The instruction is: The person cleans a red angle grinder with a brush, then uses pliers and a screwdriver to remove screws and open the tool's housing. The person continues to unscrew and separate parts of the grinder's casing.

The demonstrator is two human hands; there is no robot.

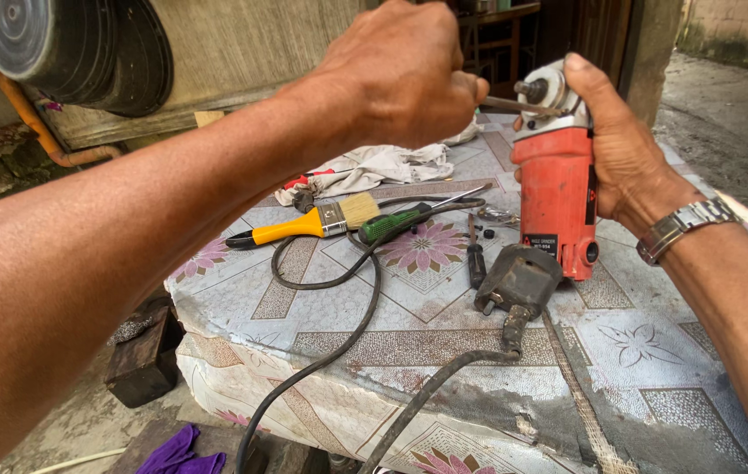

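Observation:
My right hand (624, 145) grips an orange angle grinder (557, 197), held upright on the patterned table (655, 351) with its metal spindle head at the top. My left hand (396, 75) is closed around a thin metal tool (514, 105) whose tip reaches the grinder's spindle. A wristwatch (681, 226) sits on my right wrist. A dark plug (517, 283) with its cable lies at the grinder's base.
On the table lie a yellow-handled paintbrush (304, 225), a green-handled screwdriver (400, 223), a small black screwdriver (476, 259), a white rag (374, 167) and a black cable (339, 351). A purple cloth (176, 452) and a dark block (144, 360) lie on the ground at left.

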